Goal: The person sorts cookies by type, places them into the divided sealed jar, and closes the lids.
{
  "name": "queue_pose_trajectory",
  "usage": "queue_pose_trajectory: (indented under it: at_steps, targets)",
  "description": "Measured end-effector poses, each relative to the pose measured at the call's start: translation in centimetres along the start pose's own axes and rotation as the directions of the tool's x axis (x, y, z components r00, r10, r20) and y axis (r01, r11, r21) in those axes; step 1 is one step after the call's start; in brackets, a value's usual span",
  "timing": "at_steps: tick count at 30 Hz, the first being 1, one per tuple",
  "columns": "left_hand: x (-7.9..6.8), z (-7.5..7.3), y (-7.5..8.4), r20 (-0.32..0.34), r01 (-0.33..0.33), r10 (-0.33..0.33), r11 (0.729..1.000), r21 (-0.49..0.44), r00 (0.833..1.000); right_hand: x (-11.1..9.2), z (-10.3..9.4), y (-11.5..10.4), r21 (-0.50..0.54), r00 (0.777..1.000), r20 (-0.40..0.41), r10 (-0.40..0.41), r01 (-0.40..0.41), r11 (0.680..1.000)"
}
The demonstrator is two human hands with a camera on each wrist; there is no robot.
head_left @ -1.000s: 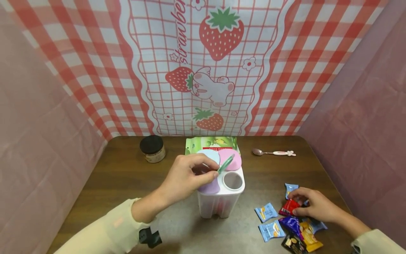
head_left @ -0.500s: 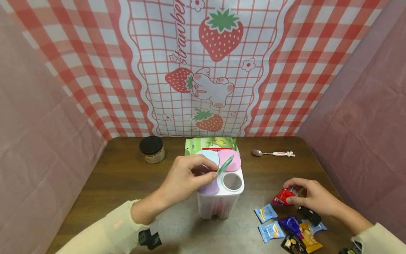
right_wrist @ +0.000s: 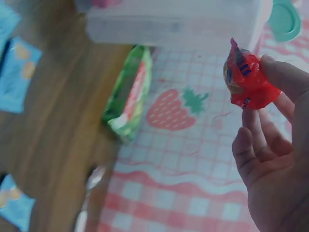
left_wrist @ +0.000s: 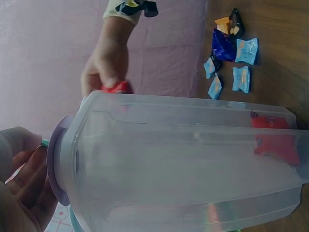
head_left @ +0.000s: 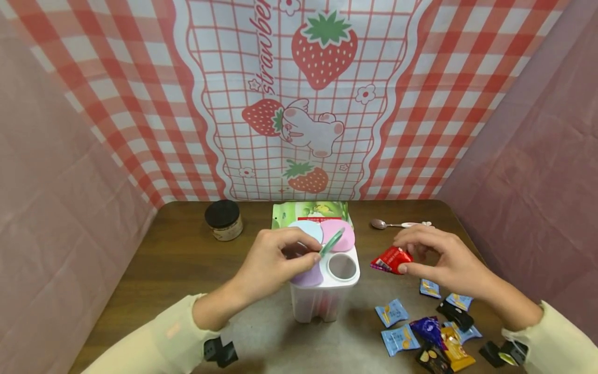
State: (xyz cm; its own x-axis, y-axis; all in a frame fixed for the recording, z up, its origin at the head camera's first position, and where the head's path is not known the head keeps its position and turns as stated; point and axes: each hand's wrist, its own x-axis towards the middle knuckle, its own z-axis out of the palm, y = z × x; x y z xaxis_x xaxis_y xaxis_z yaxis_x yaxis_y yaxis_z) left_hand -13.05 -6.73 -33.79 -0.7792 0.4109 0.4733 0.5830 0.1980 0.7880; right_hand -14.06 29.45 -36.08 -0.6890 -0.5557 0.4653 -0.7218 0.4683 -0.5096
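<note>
My left hand [head_left: 275, 259] pinches a green round lid [head_left: 333, 242], tilted on edge above a translucent storage container [head_left: 306, 304]. The container's front right round opening [head_left: 343, 266] is uncovered. Light blue [head_left: 306, 227], pink [head_left: 343, 236] and purple [head_left: 308, 275] lids cover the other openings. To the right of the container, my right hand [head_left: 450, 259] holds a red wrapped candy [head_left: 391, 259] up between thumb and fingers. In the left wrist view, a red packet [left_wrist: 277, 145] lies at the bottom inside the container.
Several small wrapped snacks, such as a blue packet [head_left: 401, 339] and a purple packet [head_left: 427, 331], lie at the front right. Behind the container is a green bag [head_left: 286, 213]. A black-lidded jar [head_left: 225, 221] stands back left; a spoon [head_left: 379, 224] lies back right.
My right hand has lifted the red candy from the pile of snacks and moved it left and back, closer to the container. My left hand stays in place with the green lid.
</note>
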Motion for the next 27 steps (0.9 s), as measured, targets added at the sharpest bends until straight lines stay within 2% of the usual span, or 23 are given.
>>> queue_pose_trajectory:
  at_steps: [7, 14, 20, 22, 27]
  targets:
    - [0.0, 0.0, -0.1, 0.001, 0.000, 0.000, 1.000, 0.003, 1.000, 2.6, 0.4, -2.2, 0.045, 0.984, -0.072, -0.163, 0.167, 0.985]
    - [0.0, -0.1, -0.1, 0.000, -0.005, 0.005, 1.000, -0.002, 1.000, 4.7, 0.6, -4.5, 0.069, 0.968, -0.120, -0.222, 0.231, 0.970]
    - [0.1, -0.1, 0.0, 0.000, -0.001, 0.001, 1.000, -0.002, 1.000, 6.0, 0.9, -5.3, 0.137, 0.943, -0.151, -0.296, 0.316, 0.939]
    - [0.1, -0.1, -0.1, 0.000, -0.002, 0.002, 1.000, -0.001, 1.000, 6.2, 1.0, -5.4, 0.152, 0.941, -0.152, -0.303, 0.325, 0.933]
    - [0.1, 0.0, -0.2, 0.002, -0.006, 0.006, 1.000, 0.004, 1.000, 6.4, 1.8, -5.2, 0.145, 0.950, -0.142, -0.279, 0.298, 0.943]
